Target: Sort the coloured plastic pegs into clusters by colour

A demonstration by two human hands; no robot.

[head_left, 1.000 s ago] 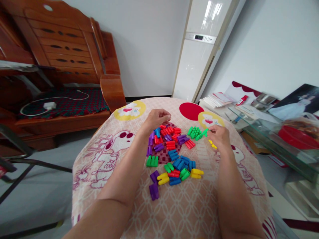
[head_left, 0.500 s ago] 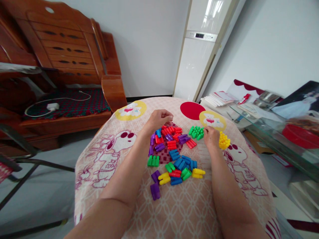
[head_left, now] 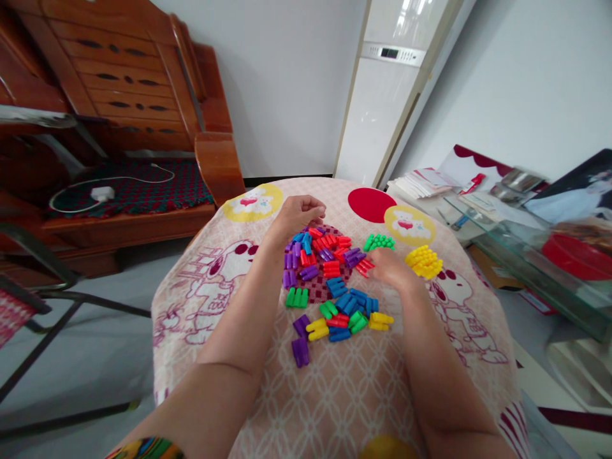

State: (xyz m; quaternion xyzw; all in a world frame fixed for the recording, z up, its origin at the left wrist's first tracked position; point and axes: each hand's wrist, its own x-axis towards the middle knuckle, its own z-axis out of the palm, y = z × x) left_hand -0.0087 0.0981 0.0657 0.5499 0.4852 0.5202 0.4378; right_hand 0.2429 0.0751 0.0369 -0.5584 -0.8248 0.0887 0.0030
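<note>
On the round table lies a loose pile of small plastic building blocks shaped like joined tubes: red blocks, purple blocks, blue blocks and a few green and yellow ones. My left hand hovers over the pile's far left side, fingers loosely curved and a gap at the thumb, with nothing visible in it. My right hand reaches in from the right. Its fingertips close on a red block beside a purple one; part of the grip is hidden. Behind that hand stands a green cluster, and to its right a yellow cluster.
A patterned tablecloth covers the table. To the left is a wooden bench with a white charger and cable. On the right, a glass shelf carries papers, metal bowls and a red basket.
My right hand has moved left from the green cluster, now uncovered, down to the red block. My left hand has stayed over the far left of the pile. The view has shifted slightly.
</note>
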